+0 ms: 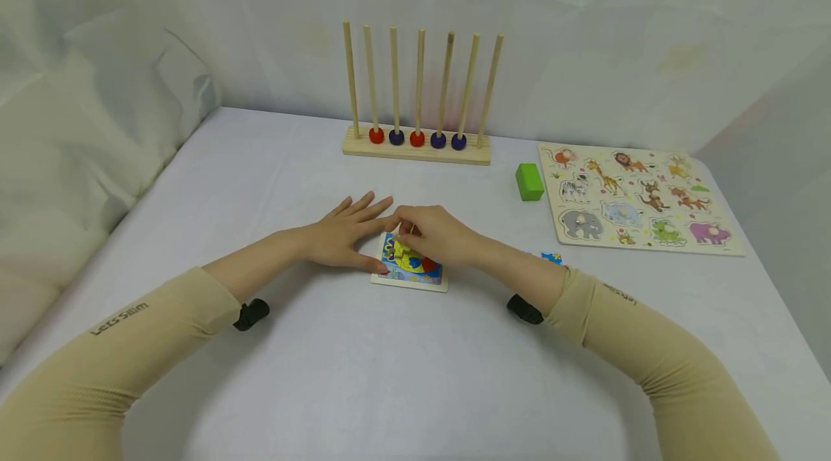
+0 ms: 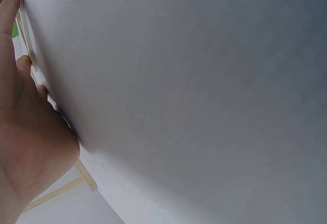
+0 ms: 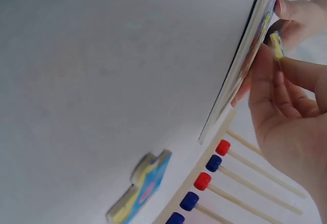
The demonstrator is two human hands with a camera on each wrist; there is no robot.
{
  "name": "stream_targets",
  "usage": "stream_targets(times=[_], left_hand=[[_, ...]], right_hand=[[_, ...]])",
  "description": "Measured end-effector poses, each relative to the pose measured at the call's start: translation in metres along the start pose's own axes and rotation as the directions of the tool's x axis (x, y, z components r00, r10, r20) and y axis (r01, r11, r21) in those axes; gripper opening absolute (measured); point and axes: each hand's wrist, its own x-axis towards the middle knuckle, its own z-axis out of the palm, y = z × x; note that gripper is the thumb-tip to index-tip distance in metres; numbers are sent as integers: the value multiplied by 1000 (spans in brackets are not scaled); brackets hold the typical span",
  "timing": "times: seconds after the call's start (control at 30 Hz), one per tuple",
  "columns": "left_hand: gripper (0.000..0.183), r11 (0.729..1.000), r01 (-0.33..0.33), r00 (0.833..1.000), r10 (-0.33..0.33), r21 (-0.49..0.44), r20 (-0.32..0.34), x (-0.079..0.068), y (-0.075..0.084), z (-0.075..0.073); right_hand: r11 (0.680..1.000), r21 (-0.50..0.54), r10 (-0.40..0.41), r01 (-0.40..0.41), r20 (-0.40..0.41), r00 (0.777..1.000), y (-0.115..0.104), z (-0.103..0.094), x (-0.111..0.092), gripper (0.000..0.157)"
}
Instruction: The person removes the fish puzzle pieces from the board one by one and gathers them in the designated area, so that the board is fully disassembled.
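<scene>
A small jigsaw puzzle [image 1: 410, 276] with a colourful picture in a pale wooden frame lies on the table between the hands. My left hand [image 1: 334, 239] rests with its fingers spread, its thumb on the puzzle's left side. Over the upper part of the puzzle, my right hand [image 1: 441, 236] pinches a yellow and blue puzzle piece [image 3: 277, 45] between thumb and fingers. The right wrist view shows that piece tilted on edge by the board. A loose blue and yellow puzzle piece [image 3: 140, 191] lies apart on the table, partly seen in the head view beyond the right forearm.
At the back stands a wooden rack [image 1: 415, 152] with upright rods and several red and blue beads. A green block [image 1: 529, 182] sits right of it, beside an animal peg puzzle board [image 1: 649, 201]. White cloth [image 1: 584, 50] hangs behind the table.
</scene>
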Motion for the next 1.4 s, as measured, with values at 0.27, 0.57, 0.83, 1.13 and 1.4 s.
stream_targets(times=[0.27, 0.57, 0.83, 1.13, 1.4], left_hand=[[93, 1000, 0, 1000, 0, 9, -3, 0, 0, 0], [94, 1000, 18, 1000, -18, 6, 4, 2, 1, 1], [96, 1000, 21, 1000, -21, 18, 3, 2, 1, 1], [96, 1000, 22, 1000, -22, 17, 2, 3, 1, 3], [96, 1000, 20, 1000, -21, 14, 6, 3, 1, 2]], right_hand=[[998, 47, 34, -34, 2, 999, -6, -13, -2, 22], [996, 86, 33, -33, 9, 999, 3, -31, -14, 19], [990, 136, 34, -36, 17, 999, 14, -50, -29, 18], [981, 140, 121, -132, 88, 989, 32, -67, -51, 16], [973, 160, 144, -169, 157, 977, 50, -73, -70, 15]])
